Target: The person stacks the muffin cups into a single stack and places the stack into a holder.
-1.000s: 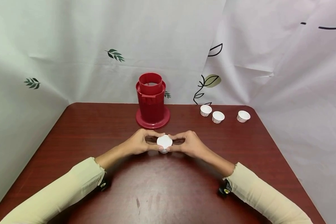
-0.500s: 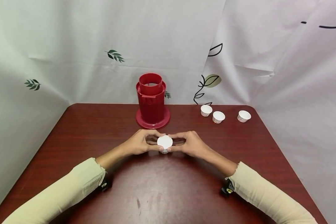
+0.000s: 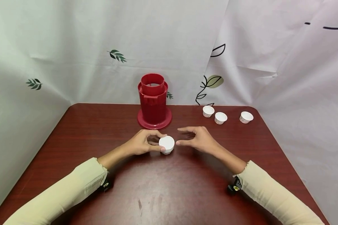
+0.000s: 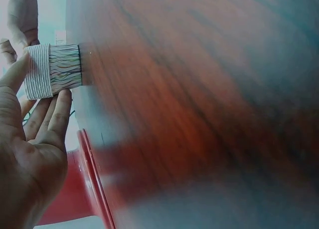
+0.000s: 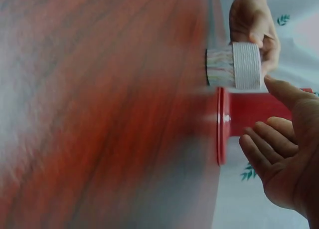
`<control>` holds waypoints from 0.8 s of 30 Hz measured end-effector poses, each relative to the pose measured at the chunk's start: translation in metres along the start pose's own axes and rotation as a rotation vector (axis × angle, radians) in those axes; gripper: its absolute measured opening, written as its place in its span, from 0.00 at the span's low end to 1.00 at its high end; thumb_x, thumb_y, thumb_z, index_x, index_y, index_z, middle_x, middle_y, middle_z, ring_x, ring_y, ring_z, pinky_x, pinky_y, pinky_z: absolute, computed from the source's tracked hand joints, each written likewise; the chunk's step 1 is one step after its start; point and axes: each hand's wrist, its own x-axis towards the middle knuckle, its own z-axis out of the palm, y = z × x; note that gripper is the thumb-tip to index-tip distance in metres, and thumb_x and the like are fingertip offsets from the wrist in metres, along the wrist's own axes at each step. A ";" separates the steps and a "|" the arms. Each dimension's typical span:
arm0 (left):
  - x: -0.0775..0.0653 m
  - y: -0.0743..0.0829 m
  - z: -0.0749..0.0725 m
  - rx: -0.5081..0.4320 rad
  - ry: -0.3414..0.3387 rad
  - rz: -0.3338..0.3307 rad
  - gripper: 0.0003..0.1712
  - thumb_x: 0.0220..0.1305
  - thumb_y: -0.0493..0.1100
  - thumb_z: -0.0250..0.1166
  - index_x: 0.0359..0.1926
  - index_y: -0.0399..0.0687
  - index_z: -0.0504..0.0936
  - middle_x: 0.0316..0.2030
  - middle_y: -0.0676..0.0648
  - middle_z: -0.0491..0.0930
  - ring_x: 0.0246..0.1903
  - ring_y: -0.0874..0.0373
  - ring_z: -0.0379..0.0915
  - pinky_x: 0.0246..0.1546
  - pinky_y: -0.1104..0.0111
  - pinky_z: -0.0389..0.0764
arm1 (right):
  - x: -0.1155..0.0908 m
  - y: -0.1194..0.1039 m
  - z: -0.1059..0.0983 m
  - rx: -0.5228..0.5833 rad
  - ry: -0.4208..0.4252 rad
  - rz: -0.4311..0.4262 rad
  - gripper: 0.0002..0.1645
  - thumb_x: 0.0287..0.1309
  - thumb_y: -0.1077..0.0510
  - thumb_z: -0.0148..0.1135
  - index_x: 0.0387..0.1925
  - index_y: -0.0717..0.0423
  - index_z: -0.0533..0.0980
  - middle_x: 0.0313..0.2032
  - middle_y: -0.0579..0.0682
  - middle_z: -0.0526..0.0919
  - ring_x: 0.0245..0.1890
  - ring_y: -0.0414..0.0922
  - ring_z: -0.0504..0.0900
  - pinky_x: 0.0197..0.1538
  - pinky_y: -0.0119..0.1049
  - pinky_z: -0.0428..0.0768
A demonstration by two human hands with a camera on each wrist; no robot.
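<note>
A short stack of nested white paper baking cups [image 3: 166, 143] stands upright at the middle of the table. Its many rims show as a ribbed white band in the left wrist view, above a patterned lower wall [image 4: 66, 67]. My left hand [image 3: 140, 143] holds it from the left, thumb at the near side and fingers at the far side. To the right, my right hand [image 3: 199, 139] is apart from the stack, its thumb and fingers spread with nothing between them. In the right wrist view, that hand's palm [image 5: 294, 161] shows bare.
Behind the stack stands a red plastic cylinder [image 3: 153, 109] with a narrower ring on top and a wide round base. Three single white paper cups [image 3: 208, 111] sit at the back right of the brown table [image 3: 101, 122]. A white curtain [image 3: 169, 34] hangs behind.
My right hand has let go of the stack and moved a little to the right and back, its fingers parting. My left hand and the stack have stayed in place.
</note>
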 end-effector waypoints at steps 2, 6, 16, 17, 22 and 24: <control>0.000 0.001 0.000 0.002 0.002 -0.002 0.25 0.61 0.30 0.85 0.59 0.34 0.90 0.64 0.33 0.89 0.60 0.38 0.91 0.58 0.60 0.95 | 0.000 0.001 -0.006 -0.021 0.022 0.011 0.37 0.60 0.46 0.88 0.67 0.53 0.88 0.61 0.59 0.93 0.61 0.56 0.94 0.65 0.55 0.93; 0.000 0.001 0.000 0.003 0.006 -0.007 0.25 0.61 0.31 0.85 0.59 0.34 0.90 0.64 0.33 0.89 0.60 0.40 0.91 0.58 0.60 0.95 | 0.000 0.003 -0.016 -0.065 0.064 0.049 0.36 0.59 0.45 0.88 0.67 0.48 0.88 0.61 0.57 0.94 0.64 0.54 0.93 0.69 0.57 0.90; -0.002 -0.001 0.001 0.000 0.012 -0.001 0.25 0.61 0.31 0.85 0.58 0.35 0.90 0.64 0.33 0.90 0.60 0.38 0.91 0.58 0.60 0.95 | -0.001 0.008 -0.032 -0.079 0.115 0.109 0.37 0.61 0.46 0.87 0.69 0.52 0.86 0.63 0.56 0.92 0.65 0.57 0.91 0.70 0.59 0.89; -0.002 -0.001 0.001 -0.001 0.012 -0.001 0.25 0.60 0.31 0.85 0.58 0.35 0.90 0.64 0.33 0.90 0.60 0.38 0.91 0.58 0.60 0.95 | -0.001 0.009 -0.034 -0.085 0.119 0.112 0.37 0.61 0.46 0.87 0.69 0.51 0.87 0.63 0.56 0.93 0.66 0.56 0.91 0.71 0.58 0.88; -0.002 -0.001 0.000 -0.004 0.014 -0.001 0.25 0.60 0.30 0.85 0.58 0.34 0.90 0.64 0.33 0.89 0.60 0.38 0.91 0.58 0.59 0.95 | -0.001 0.013 -0.041 -0.128 0.142 0.126 0.37 0.61 0.44 0.87 0.68 0.50 0.87 0.64 0.55 0.92 0.70 0.54 0.87 0.75 0.58 0.84; -0.002 -0.001 0.000 -0.005 0.016 -0.003 0.25 0.60 0.30 0.85 0.58 0.34 0.90 0.64 0.33 0.89 0.60 0.38 0.91 0.58 0.59 0.95 | 0.000 0.015 -0.044 -0.138 0.154 0.135 0.36 0.61 0.44 0.87 0.68 0.50 0.87 0.65 0.55 0.92 0.72 0.55 0.85 0.76 0.58 0.83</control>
